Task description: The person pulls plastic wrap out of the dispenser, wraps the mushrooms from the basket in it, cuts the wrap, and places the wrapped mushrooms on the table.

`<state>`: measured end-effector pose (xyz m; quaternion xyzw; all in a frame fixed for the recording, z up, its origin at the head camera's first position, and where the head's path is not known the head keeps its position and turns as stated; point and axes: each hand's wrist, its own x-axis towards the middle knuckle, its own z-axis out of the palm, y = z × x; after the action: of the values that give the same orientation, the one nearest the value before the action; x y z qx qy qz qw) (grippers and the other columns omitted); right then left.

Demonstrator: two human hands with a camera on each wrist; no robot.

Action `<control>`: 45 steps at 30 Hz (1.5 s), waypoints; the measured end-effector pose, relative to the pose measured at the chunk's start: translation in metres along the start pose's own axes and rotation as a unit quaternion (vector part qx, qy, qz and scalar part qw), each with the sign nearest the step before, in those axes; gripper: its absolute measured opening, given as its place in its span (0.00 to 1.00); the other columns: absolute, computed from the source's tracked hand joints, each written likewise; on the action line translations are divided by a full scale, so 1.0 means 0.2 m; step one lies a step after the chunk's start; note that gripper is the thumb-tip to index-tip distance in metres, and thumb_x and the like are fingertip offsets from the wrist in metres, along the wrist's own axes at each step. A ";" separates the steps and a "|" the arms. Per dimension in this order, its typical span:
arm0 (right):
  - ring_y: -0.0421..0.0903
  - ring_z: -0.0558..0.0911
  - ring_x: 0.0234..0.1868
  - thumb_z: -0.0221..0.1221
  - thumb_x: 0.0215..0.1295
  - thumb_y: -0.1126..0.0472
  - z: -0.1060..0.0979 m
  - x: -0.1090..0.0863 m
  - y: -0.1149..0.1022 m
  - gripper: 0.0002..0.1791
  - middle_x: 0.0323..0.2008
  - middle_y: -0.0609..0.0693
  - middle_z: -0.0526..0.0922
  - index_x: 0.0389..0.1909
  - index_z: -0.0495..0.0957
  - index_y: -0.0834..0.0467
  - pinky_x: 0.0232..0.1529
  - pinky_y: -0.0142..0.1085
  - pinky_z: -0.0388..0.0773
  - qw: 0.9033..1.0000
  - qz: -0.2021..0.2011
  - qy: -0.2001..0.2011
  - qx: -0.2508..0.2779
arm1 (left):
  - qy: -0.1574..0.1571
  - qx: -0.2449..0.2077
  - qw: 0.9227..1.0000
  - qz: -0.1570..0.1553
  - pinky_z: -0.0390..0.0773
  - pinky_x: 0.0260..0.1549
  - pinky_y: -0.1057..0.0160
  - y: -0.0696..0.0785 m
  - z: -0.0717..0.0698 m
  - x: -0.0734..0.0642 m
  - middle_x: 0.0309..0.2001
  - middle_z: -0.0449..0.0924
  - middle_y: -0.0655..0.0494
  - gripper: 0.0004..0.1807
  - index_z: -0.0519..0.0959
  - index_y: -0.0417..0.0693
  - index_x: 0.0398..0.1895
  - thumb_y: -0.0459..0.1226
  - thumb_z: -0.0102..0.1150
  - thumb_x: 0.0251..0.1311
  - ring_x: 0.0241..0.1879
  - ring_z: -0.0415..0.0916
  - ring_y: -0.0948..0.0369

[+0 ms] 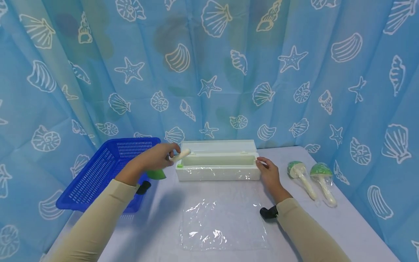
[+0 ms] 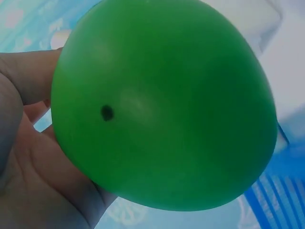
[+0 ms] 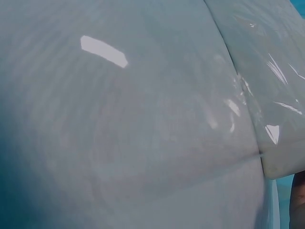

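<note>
In the head view my left hand [image 1: 159,155] holds a mushroom-shaped thing by its cream stem [image 1: 180,155], which points up and right. Its smooth green cap [image 2: 167,109], marked with one small dark spot, fills much of the left wrist view. The stem's end hangs close by the left end of a long white box [image 1: 219,174], whose lid [image 1: 219,146] stands raised at the back. A small green piece [image 1: 180,166] sits at the box's left front corner. Over at the right end, my right hand [image 1: 270,176] grips the box's edge with its fingertips.
A blue plastic basket [image 1: 73,198] stands at left, partly behind my left arm. Two similar green-capped things, a left one [image 1: 307,185] and a right one [image 1: 325,191], lie in clear wrapping at right. A clear plastic bag [image 1: 226,225] lies flat before the box. A shell-patterned curtain [image 1: 209,72] hangs behind.
</note>
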<state>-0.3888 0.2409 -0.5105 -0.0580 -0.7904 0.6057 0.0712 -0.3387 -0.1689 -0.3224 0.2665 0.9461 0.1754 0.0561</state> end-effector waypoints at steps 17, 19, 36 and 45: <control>0.56 0.64 0.68 0.51 0.72 0.43 -0.01 0.01 0.00 0.28 0.70 0.54 0.64 0.65 0.69 0.55 0.65 0.51 0.63 1.000 -0.016 -0.009 -0.006 | -0.093 0.024 0.992 0.081 0.76 0.36 0.65 0.37 0.36 0.16 0.38 0.76 0.61 0.21 0.76 0.54 0.56 0.30 0.63 0.60 0.35 0.74 0.62; 0.56 0.65 0.68 0.51 0.72 0.44 -0.01 0.01 -0.01 0.27 0.69 0.54 0.65 0.64 0.69 0.55 0.64 0.50 0.63 1.000 -0.021 -0.006 -0.009 | -0.096 0.023 0.990 0.098 0.76 0.35 0.66 0.41 0.40 0.17 0.37 0.75 0.62 0.21 0.77 0.54 0.55 0.30 0.64 0.60 0.34 0.74 0.63; 0.55 0.65 0.68 0.50 0.73 0.44 -0.01 0.00 0.00 0.27 0.70 0.53 0.64 0.66 0.68 0.55 0.64 0.50 0.63 1.000 -0.007 -0.016 -0.007 | -0.169 0.054 0.970 0.168 0.75 0.38 0.69 0.58 0.72 0.22 0.35 0.78 0.65 0.19 0.80 0.58 0.52 0.32 0.66 0.58 0.33 0.73 0.69; 0.55 0.65 0.68 0.50 0.73 0.44 -0.01 -0.01 -0.01 0.27 0.70 0.54 0.64 0.66 0.68 0.55 0.65 0.50 0.63 1.000 -0.010 -0.016 -0.009 | -0.204 0.056 0.958 0.196 0.73 0.37 0.71 0.60 0.80 0.21 0.35 0.78 0.65 0.19 0.79 0.56 0.52 0.32 0.66 0.57 0.33 0.72 0.70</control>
<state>-0.3865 0.2424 -0.5070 -0.0409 -0.7976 0.5984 0.0640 -0.2845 -0.0032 -0.4280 0.4794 0.8521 0.0721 0.1972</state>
